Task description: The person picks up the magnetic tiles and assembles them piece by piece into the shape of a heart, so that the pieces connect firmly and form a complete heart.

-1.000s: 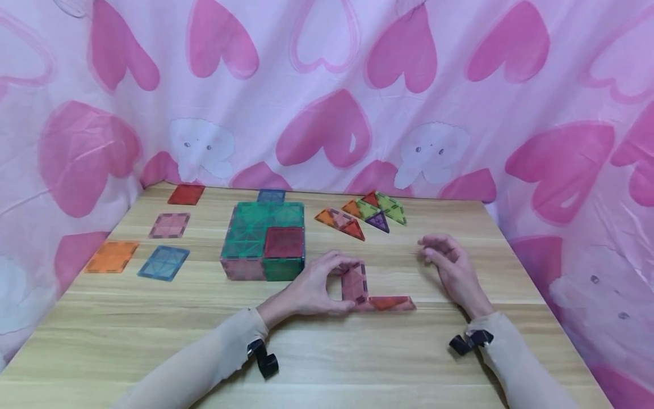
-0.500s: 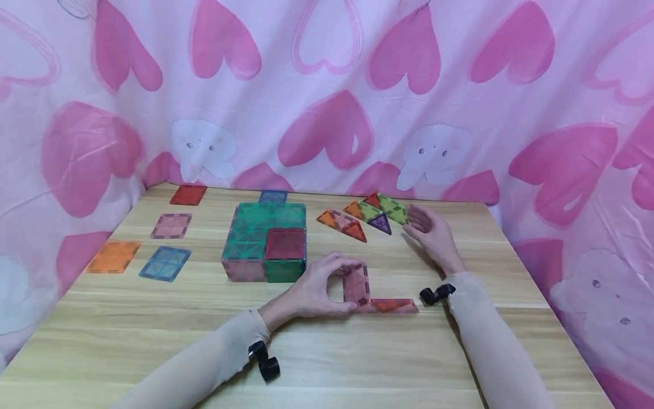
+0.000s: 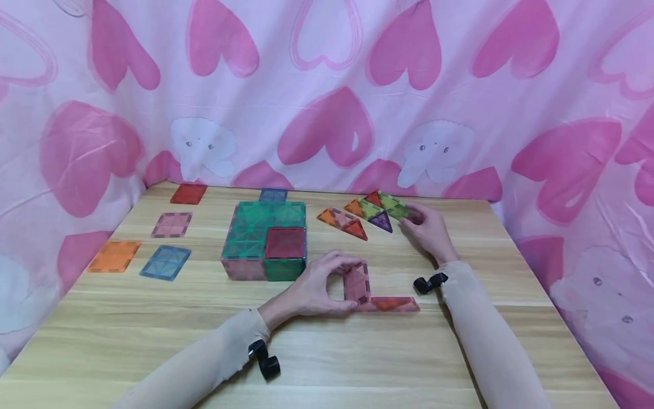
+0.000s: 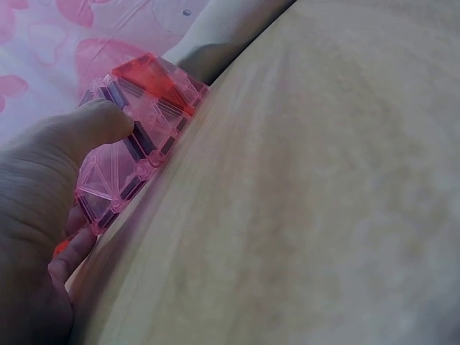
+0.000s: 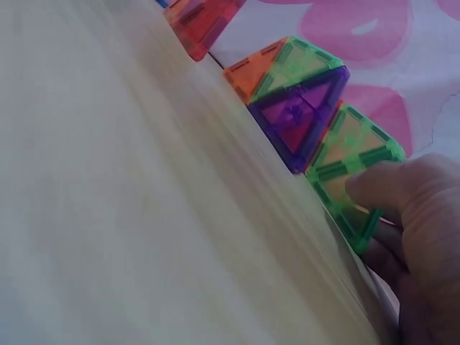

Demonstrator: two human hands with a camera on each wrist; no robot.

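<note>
Pink square tile (image 3: 356, 282), upright at the lower middle of the head view, is gripped by the left hand (image 3: 318, 288); right of centre, a green triangular tile (image 5: 336, 192) is pinched by the right hand (image 3: 429, 232). Left of both, a green-topped block (image 3: 249, 228) is seen.

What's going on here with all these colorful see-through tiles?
A person is handling them at a wooden table. The left-hand grip holds a pink tile on edge, with red and pink pieces beside it. The right-hand grip is pinching a green triangular tile at the right end of a cluster of triangles. A boxy green, pink and red block sits left of center, with loose square tiles farther left.
</note>
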